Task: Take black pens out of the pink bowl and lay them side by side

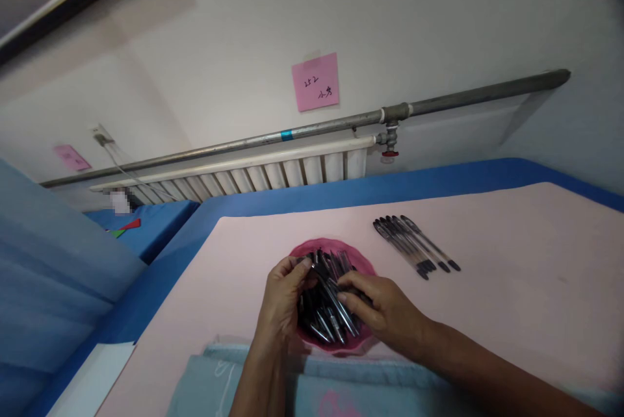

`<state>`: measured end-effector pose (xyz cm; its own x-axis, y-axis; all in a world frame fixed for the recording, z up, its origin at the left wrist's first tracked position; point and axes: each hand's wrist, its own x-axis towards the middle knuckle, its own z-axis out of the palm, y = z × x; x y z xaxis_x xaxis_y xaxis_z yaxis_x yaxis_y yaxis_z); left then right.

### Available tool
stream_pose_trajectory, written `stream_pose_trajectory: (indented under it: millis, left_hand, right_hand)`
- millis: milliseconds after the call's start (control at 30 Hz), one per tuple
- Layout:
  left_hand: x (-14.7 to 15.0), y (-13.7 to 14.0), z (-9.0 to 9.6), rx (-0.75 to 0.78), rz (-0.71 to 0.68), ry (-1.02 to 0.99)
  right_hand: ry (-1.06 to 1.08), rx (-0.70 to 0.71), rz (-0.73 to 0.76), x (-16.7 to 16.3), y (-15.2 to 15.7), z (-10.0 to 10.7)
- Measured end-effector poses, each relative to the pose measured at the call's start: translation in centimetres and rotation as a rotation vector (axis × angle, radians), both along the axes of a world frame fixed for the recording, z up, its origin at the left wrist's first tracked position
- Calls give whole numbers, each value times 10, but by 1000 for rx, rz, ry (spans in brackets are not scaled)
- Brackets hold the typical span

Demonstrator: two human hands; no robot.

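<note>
Because the pieces are slim and smooth, we do best to work directly over the pink basket (363, 260), where anything that slips should drop among the rest. Our left hand (283, 297) has its grip pinched on a dark pen piece (319, 270), thumb on top, above the basket's left side. Our right hand (385, 306) reaches over the right side, and its grip seems clenched on a slender dark piece (363, 297), mostly hidden by the fingers, so we cannot tell what part it is. A light pinch near the ends, with the two pieces lined up before any push, would likely serve us better than squeezing hard.

The basket sits near us on the pink-covered counter (511, 261), filled with loose pens (336, 323), clear barrels and dark parts lying at mixed angles. To its right and farther off, a row of pens (407, 245) lies outside any container, side by side, dark ends roughly level, the rightmost ones spread slightly apart.
</note>
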<state>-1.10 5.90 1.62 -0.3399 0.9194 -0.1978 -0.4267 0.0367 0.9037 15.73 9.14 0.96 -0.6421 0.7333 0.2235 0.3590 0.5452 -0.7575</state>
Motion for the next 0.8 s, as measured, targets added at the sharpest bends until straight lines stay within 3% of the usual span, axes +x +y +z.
stream_pose_trajectory:
  millis: [800]
  left_hand:
    - [3,-1,7,-25,-68,-95]
  right_hand:
    - [37,-6,15,1,0,-1]
